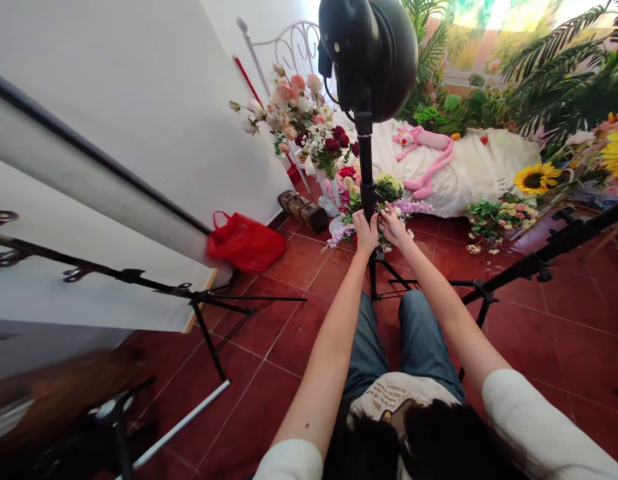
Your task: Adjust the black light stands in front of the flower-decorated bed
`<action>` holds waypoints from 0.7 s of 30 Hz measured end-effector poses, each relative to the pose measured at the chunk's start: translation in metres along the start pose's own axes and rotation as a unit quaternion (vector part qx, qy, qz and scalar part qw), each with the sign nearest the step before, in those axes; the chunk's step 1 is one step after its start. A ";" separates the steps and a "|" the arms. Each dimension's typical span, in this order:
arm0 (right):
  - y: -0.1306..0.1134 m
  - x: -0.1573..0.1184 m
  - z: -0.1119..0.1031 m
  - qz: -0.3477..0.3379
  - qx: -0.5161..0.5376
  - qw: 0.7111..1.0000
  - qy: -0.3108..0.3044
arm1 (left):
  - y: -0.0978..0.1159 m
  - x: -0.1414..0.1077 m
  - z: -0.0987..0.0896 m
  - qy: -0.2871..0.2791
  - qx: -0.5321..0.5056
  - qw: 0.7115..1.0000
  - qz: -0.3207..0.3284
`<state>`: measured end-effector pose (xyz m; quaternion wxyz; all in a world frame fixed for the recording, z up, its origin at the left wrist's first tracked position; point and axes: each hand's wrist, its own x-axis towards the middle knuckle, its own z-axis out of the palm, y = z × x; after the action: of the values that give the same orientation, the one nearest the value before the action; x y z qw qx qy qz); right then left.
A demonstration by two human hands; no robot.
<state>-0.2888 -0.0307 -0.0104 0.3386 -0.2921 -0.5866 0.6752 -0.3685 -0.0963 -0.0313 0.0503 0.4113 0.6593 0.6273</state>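
Observation:
A black light stand [365,157] stands upright before me, with a large black studio lamp [371,60] on top. My left hand [365,232] is closed round the stand's pole, just below a black collar [369,195]. At the same height, my right hand [393,225] is on the pole's right side with its fingers bent together. Whatever those fingertips pinch is too small and partly hidden to make out. The stand's spread legs [373,277] rest on the floor near my knees. Artificial flowers [346,190] show close behind both hands.
Another black stand [533,260] slants across the right. At left, a low tripod [209,313] spreads its legs over the red tiles, near a red bag [246,243]. A pink plush toy [429,150] lies on white cloth [493,167]; sunflowers [537,178] stand at right.

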 end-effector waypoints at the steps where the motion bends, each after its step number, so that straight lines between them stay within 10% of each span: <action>1: 0.001 -0.003 0.001 0.008 0.016 1.000 0.008 | 0.000 0.000 0.000 0.000 -0.001 1.000 0.000; 10: -0.025 0.018 -0.012 -0.008 -0.192 0.980 0.051 | -0.001 0.000 0.002 0.000 -0.002 1.000 0.013; 17: -0.066 0.033 0.000 0.010 -0.529 0.847 0.058 | -0.003 -0.001 0.002 0.001 0.009 1.000 0.018; 21: -0.069 0.042 0.007 0.078 -0.481 0.873 0.022 | -0.003 0.000 0.002 -0.002 0.000 1.000 0.015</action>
<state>-0.3114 0.0043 0.0590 0.1155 -0.4788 -0.8064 0.3273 -0.3689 -0.0947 -0.0342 0.0424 0.4220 0.6530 0.6275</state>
